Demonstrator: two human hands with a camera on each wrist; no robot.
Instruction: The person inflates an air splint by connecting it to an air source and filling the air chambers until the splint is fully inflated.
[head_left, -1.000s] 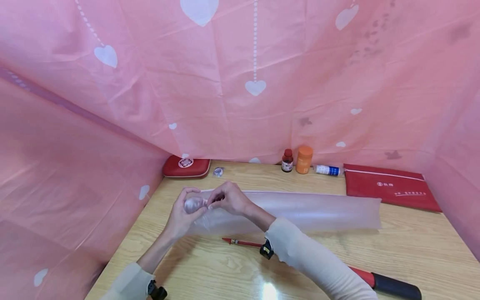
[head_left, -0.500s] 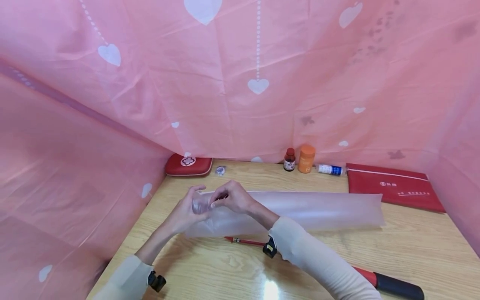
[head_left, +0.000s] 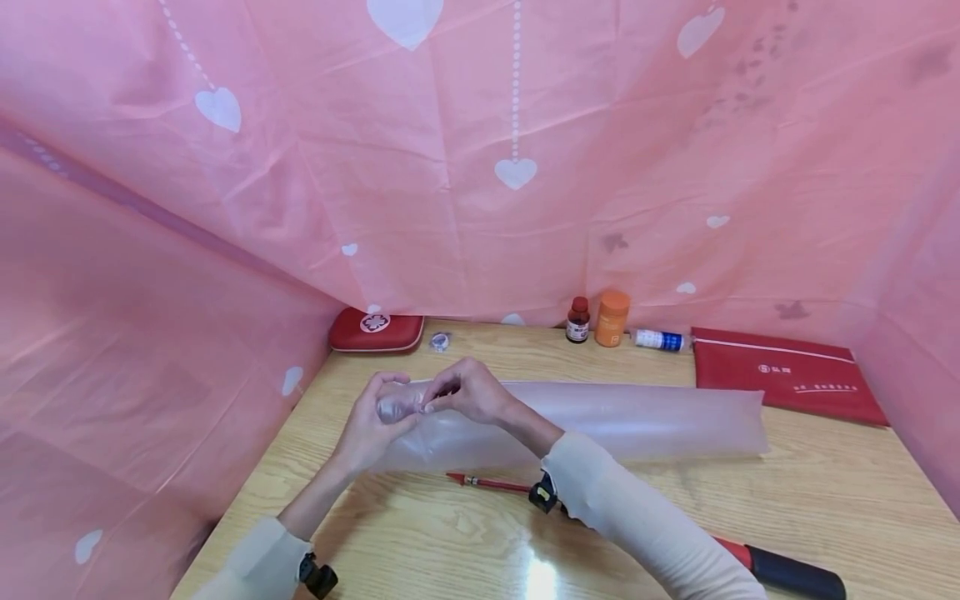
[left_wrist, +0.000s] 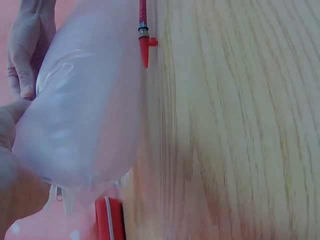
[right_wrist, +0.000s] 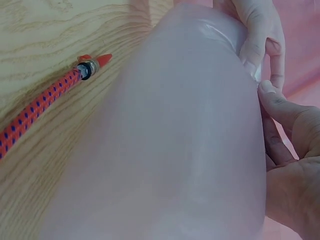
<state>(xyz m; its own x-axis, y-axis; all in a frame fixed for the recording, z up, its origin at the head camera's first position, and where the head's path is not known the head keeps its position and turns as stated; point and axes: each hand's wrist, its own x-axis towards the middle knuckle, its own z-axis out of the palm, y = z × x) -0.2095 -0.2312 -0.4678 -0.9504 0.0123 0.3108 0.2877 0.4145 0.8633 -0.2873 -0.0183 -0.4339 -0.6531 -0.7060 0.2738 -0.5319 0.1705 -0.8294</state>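
A long, translucent, air-filled plastic bag (head_left: 637, 421) stretches left to right in the head view. Its puffed, wrinkled end lies by my hands. My left hand (head_left: 367, 429) holds a small bulge at that left end between thumb and fingers. Beside it, my right hand (head_left: 468, 392) pinches at the bag's upper surface with thumb and forefinger, the tips of both hands close together. What exactly the right fingertips pinch is mostly hidden. From the right wrist, the bag (right_wrist: 170, 150) looks full and rounded, with my thumb (right_wrist: 280, 105) at its side.
A red hose (right_wrist: 45, 102) with a pointed red nozzle lies in front of the bag. A red tool with a black handle (head_left: 795, 572) lies front right. Along the back are a red case (head_left: 375, 333), a brown bottle (head_left: 577, 321), an orange jar (head_left: 612, 319) and a red pouch (head_left: 780, 375).
The bulge in the left hand flattens at half a second ago and is rounded again now. Both hands stay at the bag's left end, with only small finger movements.
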